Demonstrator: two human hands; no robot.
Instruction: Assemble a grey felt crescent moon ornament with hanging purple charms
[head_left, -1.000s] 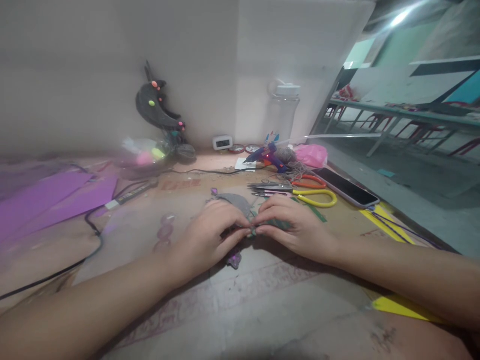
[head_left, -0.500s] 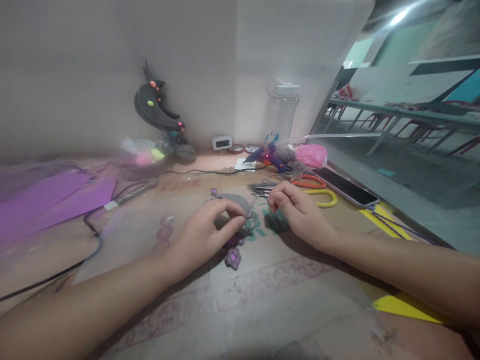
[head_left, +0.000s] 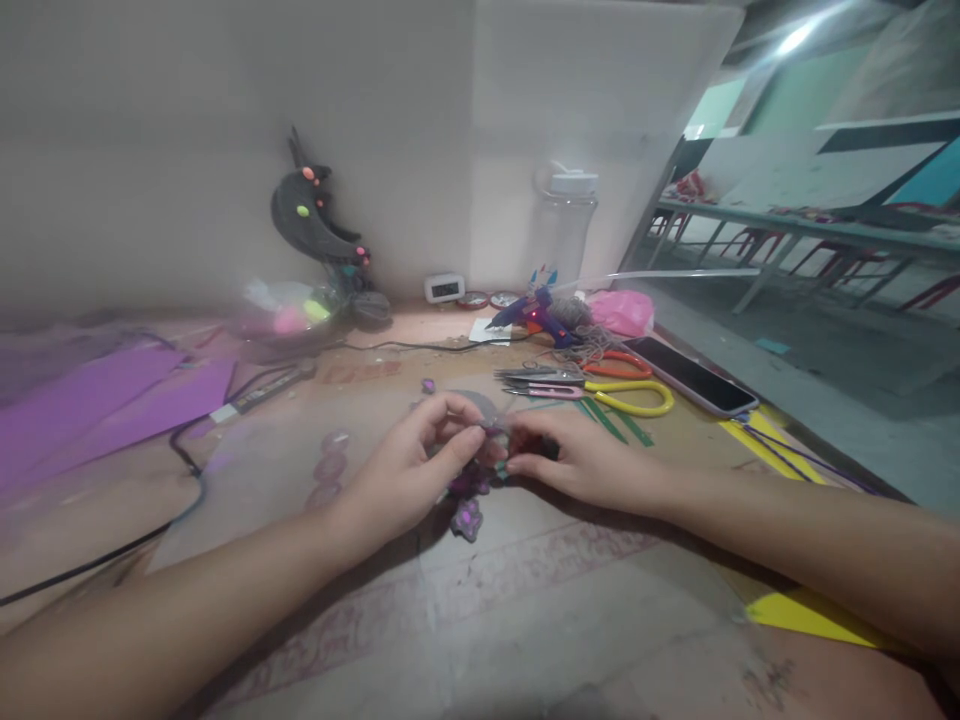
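Note:
My left hand (head_left: 431, 450) is closed, its thumb and fingertips pinching a small greyish-purple piece (head_left: 491, 430) that is blurred and partly hidden. From the other side my right hand (head_left: 581, 455) meets it, thumb and fingers bent together close to the same piece; whatever they pinch is too small to make out. Just below the fingers lies a grey flower with a purple centre (head_left: 467, 520), beside more dark purple pieces (head_left: 469, 482). A grey rounded shape (head_left: 476, 403) shows behind the hands, and a small purple piece (head_left: 428, 385) sits further back.
Yellow-handled scissors (head_left: 637, 398), pink snips (head_left: 551, 391) and orange-handled scissors (head_left: 619, 365) lie behind my right hand. A glue gun (head_left: 536, 316), grey yarn (head_left: 574, 312) and a phone (head_left: 694, 375) are beyond. A decorated dark crescent (head_left: 304, 215) stands at back left; purple sheets (head_left: 112, 395) lie left.
My right hand has moved left and down from beside the scissors to meet my left hand at the small piece. The scissors and snips now show fully. My left hand has barely moved.

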